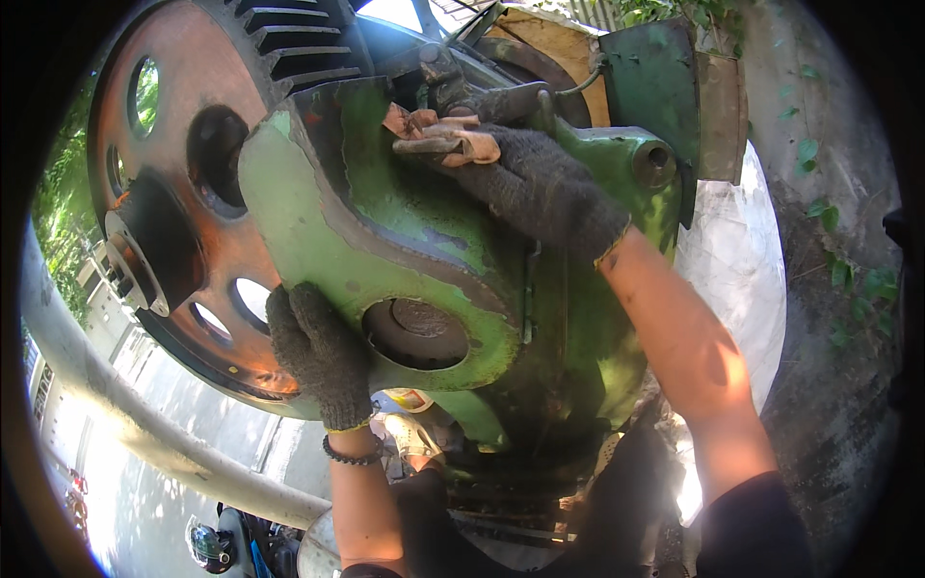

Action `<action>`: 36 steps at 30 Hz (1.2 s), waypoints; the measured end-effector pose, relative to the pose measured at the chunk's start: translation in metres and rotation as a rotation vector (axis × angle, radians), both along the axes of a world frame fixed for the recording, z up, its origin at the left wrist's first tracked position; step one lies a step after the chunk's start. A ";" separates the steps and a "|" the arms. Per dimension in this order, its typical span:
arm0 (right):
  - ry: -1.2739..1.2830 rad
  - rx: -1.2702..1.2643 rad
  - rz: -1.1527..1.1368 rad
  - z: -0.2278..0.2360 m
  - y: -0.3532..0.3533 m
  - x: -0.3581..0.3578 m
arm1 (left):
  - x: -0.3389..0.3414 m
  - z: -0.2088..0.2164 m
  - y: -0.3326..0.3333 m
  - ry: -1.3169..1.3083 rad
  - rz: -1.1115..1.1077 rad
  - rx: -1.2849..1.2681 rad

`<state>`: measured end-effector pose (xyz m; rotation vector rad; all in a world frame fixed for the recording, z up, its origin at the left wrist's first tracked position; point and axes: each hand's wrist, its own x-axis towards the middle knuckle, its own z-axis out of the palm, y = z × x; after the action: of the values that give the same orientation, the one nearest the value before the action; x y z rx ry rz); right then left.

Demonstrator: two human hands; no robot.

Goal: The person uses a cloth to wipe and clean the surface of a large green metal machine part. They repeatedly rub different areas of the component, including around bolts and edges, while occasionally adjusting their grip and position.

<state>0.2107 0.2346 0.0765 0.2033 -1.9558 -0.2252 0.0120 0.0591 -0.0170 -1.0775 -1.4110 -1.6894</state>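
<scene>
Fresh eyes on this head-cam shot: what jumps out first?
The big orange-brown toothed wheel with round holes, filling the upper left. Next, the worn green machine body in the middle. Then the two dark-gloved hands: the right holding a brownish cloth near its top, the left at its lower left edge.

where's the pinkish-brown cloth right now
In the head view, the cloth is at upper centre, in the right hand, over the green machine body and to the right of the large gear wheel.
</scene>
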 end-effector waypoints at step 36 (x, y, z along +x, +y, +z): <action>0.097 -0.661 -0.153 -0.117 -0.056 0.105 | 0.011 0.002 -0.010 -0.019 -0.006 -0.112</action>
<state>0.3155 0.1783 -0.0403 -0.3826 -1.8463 0.3108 0.0231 0.0490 -0.0150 -1.1303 -1.5308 -1.6449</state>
